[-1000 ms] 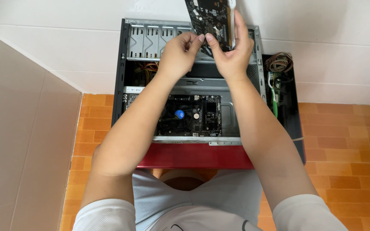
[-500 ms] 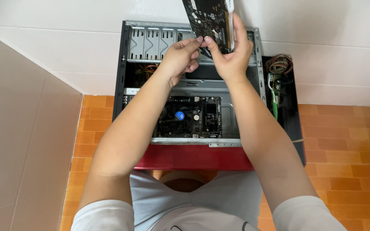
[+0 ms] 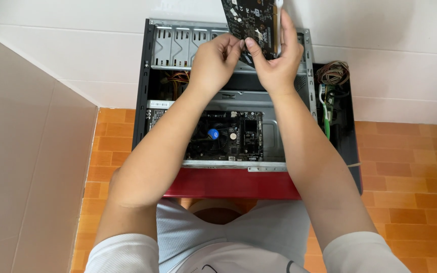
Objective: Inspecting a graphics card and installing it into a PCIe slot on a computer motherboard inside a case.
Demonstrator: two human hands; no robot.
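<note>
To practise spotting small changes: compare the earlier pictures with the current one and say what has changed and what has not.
Very little changed. The right hand still holds the black circuit card above the open computer case, the left hand still touching its lower edge; the card's position barely shifted. The case and its motherboard stayed put.

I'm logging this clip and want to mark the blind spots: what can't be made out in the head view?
- Expansion card: its top is cut off by the frame's upper edge.
- Right hand: the card hides its palm side.
- Left hand: its fingertips' contact is too small to judge.
- Motherboard: both forearms partly cover it.
</note>
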